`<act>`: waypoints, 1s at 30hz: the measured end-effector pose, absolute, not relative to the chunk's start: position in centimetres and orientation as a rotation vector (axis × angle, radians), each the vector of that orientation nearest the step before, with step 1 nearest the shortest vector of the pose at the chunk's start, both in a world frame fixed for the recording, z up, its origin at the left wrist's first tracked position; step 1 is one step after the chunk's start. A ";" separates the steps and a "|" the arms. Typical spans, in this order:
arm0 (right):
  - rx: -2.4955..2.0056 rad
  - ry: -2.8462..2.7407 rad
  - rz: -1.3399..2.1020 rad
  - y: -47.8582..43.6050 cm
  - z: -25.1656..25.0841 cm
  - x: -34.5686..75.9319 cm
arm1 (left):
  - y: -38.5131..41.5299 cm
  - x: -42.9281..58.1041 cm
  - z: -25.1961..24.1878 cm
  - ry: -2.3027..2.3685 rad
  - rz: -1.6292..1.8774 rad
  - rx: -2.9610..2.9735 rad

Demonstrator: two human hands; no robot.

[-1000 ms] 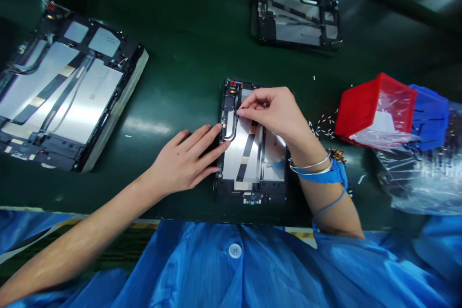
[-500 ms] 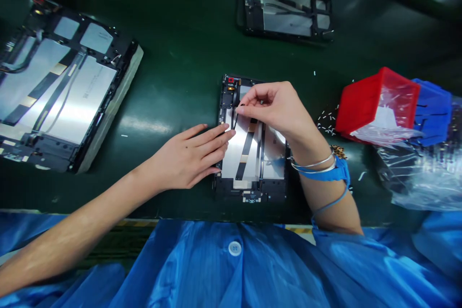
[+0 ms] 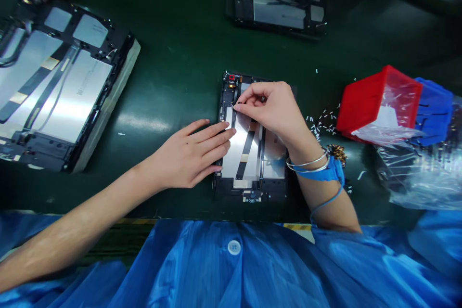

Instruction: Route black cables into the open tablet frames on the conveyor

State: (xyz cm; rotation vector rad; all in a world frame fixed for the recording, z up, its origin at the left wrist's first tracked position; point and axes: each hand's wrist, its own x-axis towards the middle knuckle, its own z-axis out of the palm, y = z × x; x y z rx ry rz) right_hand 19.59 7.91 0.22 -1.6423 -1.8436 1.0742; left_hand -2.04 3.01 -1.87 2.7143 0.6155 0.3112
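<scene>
In front of me lies an opened tablet (image 3: 238, 156) with silver batteries and dark flex cables showing. My left hand (image 3: 197, 154) rests flat at its left edge, fingers stretched out with the tips over the battery. Above those fingertips, my right hand (image 3: 270, 103) pinches at a thin black strip (image 3: 234, 116) near the tablet's upper left. Most of the strip is hidden by the thumb and index finger. A red part (image 3: 231, 77) shows at the tablet's top left corner. The right hand covers much of the tablet's upper right.
A stack of opened tablets (image 3: 90, 91) stands at the left, and another opened tablet (image 3: 277, 2) lies at the back. To the right are a red bin (image 3: 363, 101), a blue bin (image 3: 435, 113) and clear plastic bags (image 3: 426, 178). Small white pieces (image 3: 317, 125) lie scattered beside the red bin.
My right fingertips have moved slightly left and down toward the tablet, and less of the black strip shows. The left hand stays in place. The view has shifted slightly.
</scene>
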 end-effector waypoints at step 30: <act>-1.705 -1.159 0.789 -5.6 1.8 26.7 | 4.9 4.4 1.3 0.956 0.961 0.923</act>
